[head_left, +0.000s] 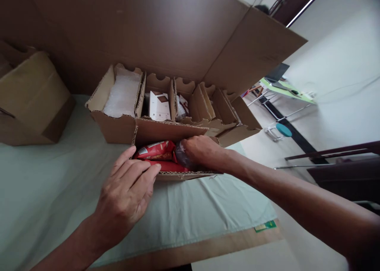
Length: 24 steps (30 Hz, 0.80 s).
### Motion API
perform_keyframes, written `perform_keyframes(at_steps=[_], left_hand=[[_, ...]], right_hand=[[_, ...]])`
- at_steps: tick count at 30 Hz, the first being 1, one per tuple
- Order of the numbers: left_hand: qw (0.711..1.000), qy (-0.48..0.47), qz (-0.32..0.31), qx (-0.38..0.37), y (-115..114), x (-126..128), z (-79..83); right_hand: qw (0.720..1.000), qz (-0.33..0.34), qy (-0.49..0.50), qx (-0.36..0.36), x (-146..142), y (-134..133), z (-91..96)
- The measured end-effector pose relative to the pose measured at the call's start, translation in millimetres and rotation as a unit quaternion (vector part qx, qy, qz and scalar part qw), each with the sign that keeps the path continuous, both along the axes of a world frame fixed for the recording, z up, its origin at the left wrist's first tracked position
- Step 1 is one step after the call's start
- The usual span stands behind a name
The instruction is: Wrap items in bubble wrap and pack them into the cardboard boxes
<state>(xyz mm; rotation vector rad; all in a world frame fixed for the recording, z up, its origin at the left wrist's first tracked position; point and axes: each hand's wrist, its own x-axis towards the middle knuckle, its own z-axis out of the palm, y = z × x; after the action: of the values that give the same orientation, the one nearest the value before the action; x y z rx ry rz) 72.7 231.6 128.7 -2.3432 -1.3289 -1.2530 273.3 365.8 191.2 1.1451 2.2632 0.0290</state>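
An open cardboard box (118, 130) with cardboard dividers stands on a pale green cloth. Its near compartment holds red snack packets (156, 150). My left hand (127, 191) rests at that compartment's front edge, fingers stretched out and touching the packets. My right hand (200, 152) reaches into the same compartment, fingers curled round a dark, shiny wrapped item (181, 158) that I cannot name. The back compartments hold a white padded bag (123, 94), a white carton (159, 106) and a small packet (181, 106).
A big cardboard flap (166, 29) rises behind the box. Another brown carton (32, 100) sits at the left. The table's wooden edge (208, 247) runs along the front. Beyond it are floor, a green desk (285, 88) and a teal stool (282, 130).
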Motion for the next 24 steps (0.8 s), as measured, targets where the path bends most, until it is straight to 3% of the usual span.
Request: perform_keyframes(at_steps=[6, 16, 20, 24], left_hand=[[1.0, 0.002, -0.008, -0.004, 0.4, -0.9, 0.1], [1.0, 0.008, -0.005, 0.002, 1.9, -0.8, 0.3], [0.999, -0.017, 0.026, 0.017, -2.6, -2.5, 2.9], [0.992, -0.074, 0.094, 0.033, -22.4, -12.4, 2.4]], right_hand=[[0.994, 0.106, -0.01, -0.002, 8.2, -6.4, 17.4], [0.993, 0.115, -0.028, -0.006, 0.8, -2.6, 0.4], [0.992, 0.12, -0.004, 0.036, 1.7, -11.0, 28.2], [0.973, 0.082, 0.154, 0.15, 30.8, -34.0, 74.6]])
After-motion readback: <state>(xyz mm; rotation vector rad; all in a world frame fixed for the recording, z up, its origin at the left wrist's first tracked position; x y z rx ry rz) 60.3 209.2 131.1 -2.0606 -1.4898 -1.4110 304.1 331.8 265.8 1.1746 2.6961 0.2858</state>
